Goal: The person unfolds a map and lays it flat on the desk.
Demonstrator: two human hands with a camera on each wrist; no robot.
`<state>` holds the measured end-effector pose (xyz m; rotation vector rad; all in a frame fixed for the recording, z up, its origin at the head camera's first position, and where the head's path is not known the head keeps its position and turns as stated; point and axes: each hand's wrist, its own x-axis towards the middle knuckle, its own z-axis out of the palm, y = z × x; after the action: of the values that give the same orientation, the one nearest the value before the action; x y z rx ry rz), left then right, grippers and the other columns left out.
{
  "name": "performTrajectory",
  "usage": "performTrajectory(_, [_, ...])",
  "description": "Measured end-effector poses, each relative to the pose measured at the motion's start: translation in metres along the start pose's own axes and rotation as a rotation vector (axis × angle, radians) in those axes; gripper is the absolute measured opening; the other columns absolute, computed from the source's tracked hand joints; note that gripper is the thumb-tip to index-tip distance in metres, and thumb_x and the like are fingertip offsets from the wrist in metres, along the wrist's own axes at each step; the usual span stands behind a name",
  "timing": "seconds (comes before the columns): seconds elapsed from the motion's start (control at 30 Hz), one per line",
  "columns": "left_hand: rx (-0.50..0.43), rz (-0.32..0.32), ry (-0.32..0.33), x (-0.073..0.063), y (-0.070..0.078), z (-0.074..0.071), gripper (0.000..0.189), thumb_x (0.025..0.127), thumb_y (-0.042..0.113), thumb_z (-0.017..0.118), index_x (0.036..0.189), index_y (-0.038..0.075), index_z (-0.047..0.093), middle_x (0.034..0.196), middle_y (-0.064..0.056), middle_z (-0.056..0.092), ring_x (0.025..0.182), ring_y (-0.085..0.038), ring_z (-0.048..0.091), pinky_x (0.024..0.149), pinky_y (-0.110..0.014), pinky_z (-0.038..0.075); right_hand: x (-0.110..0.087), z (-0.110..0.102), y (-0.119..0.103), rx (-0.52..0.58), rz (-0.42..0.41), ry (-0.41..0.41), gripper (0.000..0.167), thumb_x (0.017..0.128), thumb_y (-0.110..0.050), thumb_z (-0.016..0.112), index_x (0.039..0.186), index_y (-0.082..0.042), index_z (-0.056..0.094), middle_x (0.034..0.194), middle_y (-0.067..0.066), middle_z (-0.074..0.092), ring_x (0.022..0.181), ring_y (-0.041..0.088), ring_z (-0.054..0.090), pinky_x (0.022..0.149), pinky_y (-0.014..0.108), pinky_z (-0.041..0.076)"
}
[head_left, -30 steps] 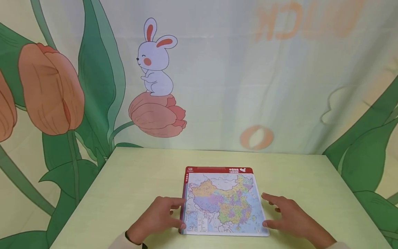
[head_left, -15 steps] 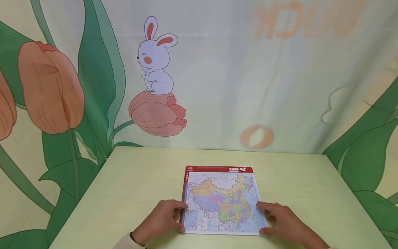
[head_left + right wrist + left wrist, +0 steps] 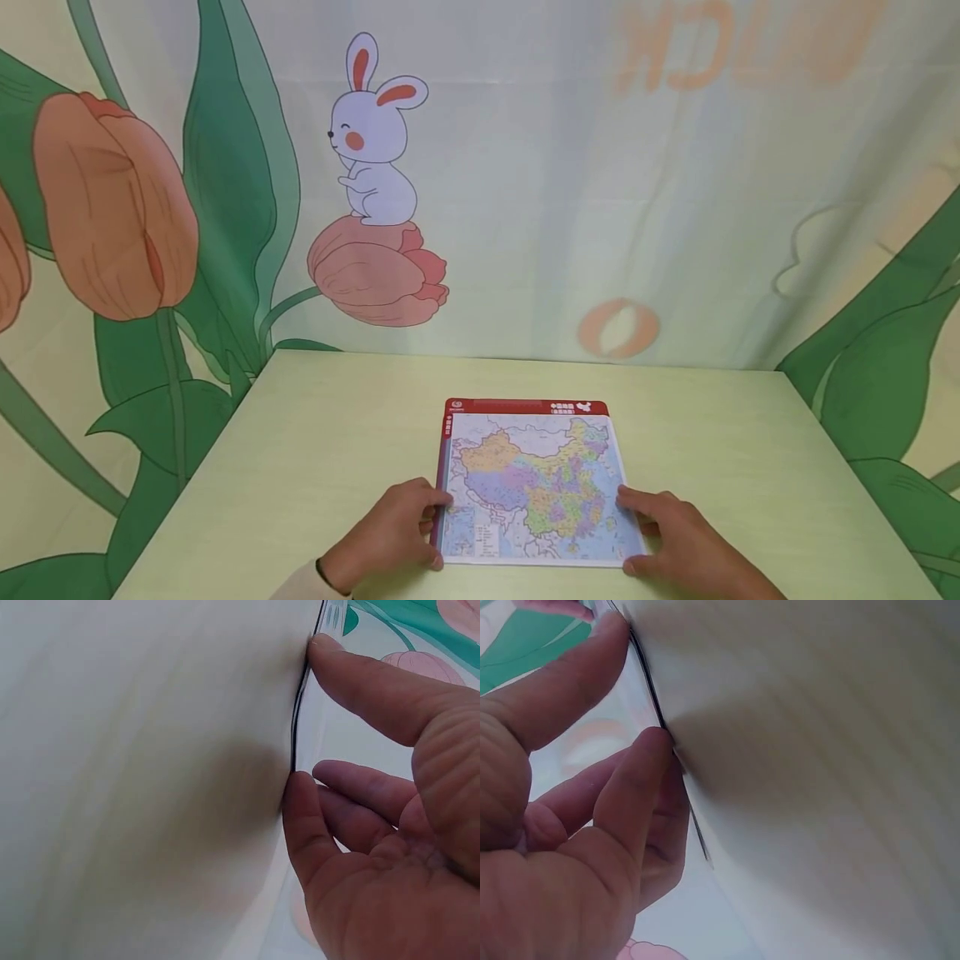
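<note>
A flat map board [image 3: 517, 492] with a red top band and a coloured map of China lies on the pale table. At its left edge, my left hand [image 3: 393, 533] touches the side with thumb and index finger spread apart. My right hand [image 3: 686, 542] mirrors this at the right edge, the thumb by the near right corner and the index fingertip farther up the side. In the left wrist view, fingertips [image 3: 654, 739] meet the board's thin dark edge [image 3: 651, 682]. The right wrist view shows fingertips [image 3: 301, 784] against the opposite edge [image 3: 295, 735].
The pale green-yellow table [image 3: 337, 417] extends around the board on all sides. Behind it hangs a cloth backdrop [image 3: 525, 208] printed with tulips, leaves and a white rabbit [image 3: 375, 158].
Both hands have moved in to the board's side edges, the right one coming left from beside it to touch. The board stays nearly in place; the whole view has shifted slightly.
</note>
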<state>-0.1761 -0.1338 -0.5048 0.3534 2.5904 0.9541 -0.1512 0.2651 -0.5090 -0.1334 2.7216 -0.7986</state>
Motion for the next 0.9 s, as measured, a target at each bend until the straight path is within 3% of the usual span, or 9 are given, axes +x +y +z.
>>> performTrajectory(0.23, [0.034,0.015,0.008,-0.002,0.002,-0.001,0.074,0.07,0.01,0.099,0.137,0.002,0.069,0.099,-0.001,0.057,0.091,-0.017,0.055,0.078,-0.024,0.053,0.005,0.001,0.001,-0.047,-0.027,0.018,0.088,0.071,-0.036,0.099,0.149,-0.016,0.061,0.144,-0.002,0.065,0.115,0.008,0.06,0.098,0.031,0.054])
performTrajectory(0.47, [0.048,0.059,0.01,-0.003,0.002,0.002,0.07,0.07,0.016,0.1,0.132,0.0,0.072,0.094,-0.001,0.054,0.088,-0.014,0.052,0.074,-0.023,0.046,0.009,-0.006,0.018,-0.017,-0.286,0.036,0.083,0.078,-0.035,0.095,0.148,-0.006,0.06,0.155,0.011,0.059,0.104,0.007,0.063,0.087,0.023,0.055])
performTrajectory(0.73, [-0.007,-0.023,-0.021,-0.001,0.006,0.006,0.07,0.069,0.011,0.1,0.132,0.001,0.071,0.097,-0.002,0.055,0.091,-0.018,0.055,0.076,-0.026,0.052,0.021,-0.01,0.022,-0.024,-0.267,0.003,0.086,0.077,-0.038,0.095,0.149,-0.007,0.06,0.156,0.01,0.058,0.105,0.004,0.061,0.088,0.022,0.054])
performTrajectory(0.9, [-0.056,-0.034,-0.041,-0.003,0.008,0.011,0.067,0.068,0.009,0.099,0.128,-0.002,0.072,0.108,-0.002,0.058,0.093,-0.02,0.056,0.079,-0.026,0.056,0.03,-0.014,0.03,-0.033,-0.344,0.001,0.085,0.08,-0.037,0.093,0.151,-0.006,0.058,0.154,0.011,0.06,0.101,0.002,0.057,0.087,0.021,0.053])
